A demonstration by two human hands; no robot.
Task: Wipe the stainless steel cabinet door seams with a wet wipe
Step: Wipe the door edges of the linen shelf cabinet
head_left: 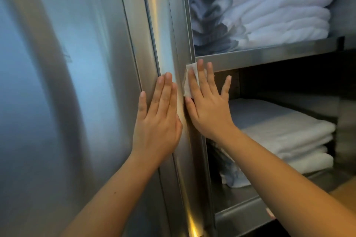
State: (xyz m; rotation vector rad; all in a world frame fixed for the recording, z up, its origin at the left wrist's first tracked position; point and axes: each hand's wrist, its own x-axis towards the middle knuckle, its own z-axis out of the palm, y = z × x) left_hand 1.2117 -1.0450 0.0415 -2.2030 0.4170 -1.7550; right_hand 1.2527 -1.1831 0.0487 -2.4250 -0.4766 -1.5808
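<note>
One stainless steel cabinet door (67, 82) was recorded across the left of the view, its brushed face blurred with soft reflections. Along its right edge a vertical seam (154, 48) was noted, running downward between the door and the upright frame post (179, 31). The left hand (158, 121) was found laid flat over this seam at mid-height, fingers straight and close together, thumb out to the left; nothing was held in it. Just to its right, a white wet wipe (189, 81) was found pressed against the frame post, level with the front lip of the upper shelf (269, 57). The wipe was pinned there by the right hand (208, 106), whose fingers were extended and spread over it rather than curled; the little finger was held clear to the right. The two hands were seen side by side, nearly touching. Whether the wipe was damp could not be determined. On the upper shelf a stack of folded white towels (279, 15) was observed. On the lower shelf (240, 215) a second stack of folded white linen (285, 136) was recorded, partly hidden behind the right forearm.
</note>
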